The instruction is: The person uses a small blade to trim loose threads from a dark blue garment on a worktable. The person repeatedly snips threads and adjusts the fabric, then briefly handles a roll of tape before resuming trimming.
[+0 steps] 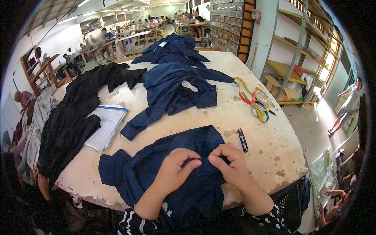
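Note:
A dark navy garment [135, 168] lies spread at the table's near edge, part of it hanging toward me. My left hand [178, 166] pinches its fabric between thumb and fingers. Close beside it, my right hand [229, 162] pinches the same cloth, the two thumb tips a small gap apart. Under the fingers a fold of cloth is raised; its exact detail is hidden. Blue-handled thread snips [243, 140] lie on the table just beyond my right hand, apart from it.
Farther back on the pale table [274, 156] lie another navy garment [172, 90], a navy pile [172, 49], black clothing [78, 105], papers in a plastic sleeve [103, 127] and a coiled measuring tape [246, 94]. Shelves [290, 70] stand at right; other people sit or stand around.

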A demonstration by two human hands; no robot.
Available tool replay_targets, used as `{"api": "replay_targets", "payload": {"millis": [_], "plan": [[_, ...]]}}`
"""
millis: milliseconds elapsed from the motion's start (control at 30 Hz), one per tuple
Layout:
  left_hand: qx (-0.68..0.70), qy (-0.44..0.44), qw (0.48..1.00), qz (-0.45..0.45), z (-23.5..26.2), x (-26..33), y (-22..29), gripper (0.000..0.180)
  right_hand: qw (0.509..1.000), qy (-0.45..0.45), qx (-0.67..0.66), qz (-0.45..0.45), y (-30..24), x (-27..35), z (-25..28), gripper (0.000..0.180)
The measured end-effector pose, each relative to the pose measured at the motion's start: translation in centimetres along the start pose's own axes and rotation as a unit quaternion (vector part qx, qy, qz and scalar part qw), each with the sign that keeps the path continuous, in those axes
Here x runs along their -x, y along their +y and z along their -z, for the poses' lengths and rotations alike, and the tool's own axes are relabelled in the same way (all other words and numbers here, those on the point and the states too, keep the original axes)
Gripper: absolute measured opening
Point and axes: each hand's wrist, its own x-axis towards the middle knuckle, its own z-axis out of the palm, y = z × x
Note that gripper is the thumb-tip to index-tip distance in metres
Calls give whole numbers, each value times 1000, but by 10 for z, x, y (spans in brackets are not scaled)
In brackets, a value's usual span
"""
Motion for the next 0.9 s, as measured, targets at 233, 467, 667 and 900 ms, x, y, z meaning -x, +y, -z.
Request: {"api": "replay_targets", "payload": {"millis": [233,467,667,900], "plan": [[322,47,943,-69,-28,-3,-24,15,936,-100,-289,-177,27,-9,-22,13],[355,14,934,-39,-14,-6,-33,23,977,-34,96,-186,59,-26,13,33],[326,-5,944,-61,-5,-3,-29,24,818,-28,466,-336,109,-20,59,43],[351,-44,934,-51,-4,-3,-26,29,846,-86,462,-253,133,-15,71,35]]}}
